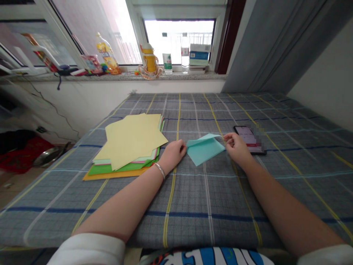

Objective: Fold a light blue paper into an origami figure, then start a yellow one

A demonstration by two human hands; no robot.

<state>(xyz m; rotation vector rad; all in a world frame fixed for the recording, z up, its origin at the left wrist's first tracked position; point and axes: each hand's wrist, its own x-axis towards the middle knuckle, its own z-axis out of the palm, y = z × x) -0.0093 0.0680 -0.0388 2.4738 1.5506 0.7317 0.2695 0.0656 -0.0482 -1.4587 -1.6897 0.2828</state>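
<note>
The left hand [173, 155] and the right hand [237, 148] lie on a plaid sheet [193, 198], with a folded teal paper [205, 150] between them. The left hand is curled and closed on the paper's left corner, its fingers [182, 149] pinching that edge. The right hand is partly closed, with its fingers [226, 138] drawn together at the paper's upper right edge, and appears to grip it there. The paper rests on the sheet between the two hands, its upper flap lifted slightly and a crease running across it.

Just to the right of the right hand, and partly behind it, lies a phone [248, 139] with its screen lit; one corner is pixelated. A silver bangle [160, 170] circles the left wrist. Left of the left hand, close beside the wrist, sits a loose stack of paper [129, 141]: pale yellow sheets on top, with pink, green and orange sheets showing beneath, their edges fanned out and not aligned.

Well beyond both hands, past the far edge of the sheet, runs a window sill [118, 77]. On it stand a yellow bottle [150, 60], two clear water bottles [167, 55] and a stacked box [199, 55], with a plastic drink bottle [107, 54] at the left. Far to the left of the left hand, a red cloth [22, 156] lies low beside the bed.
</note>
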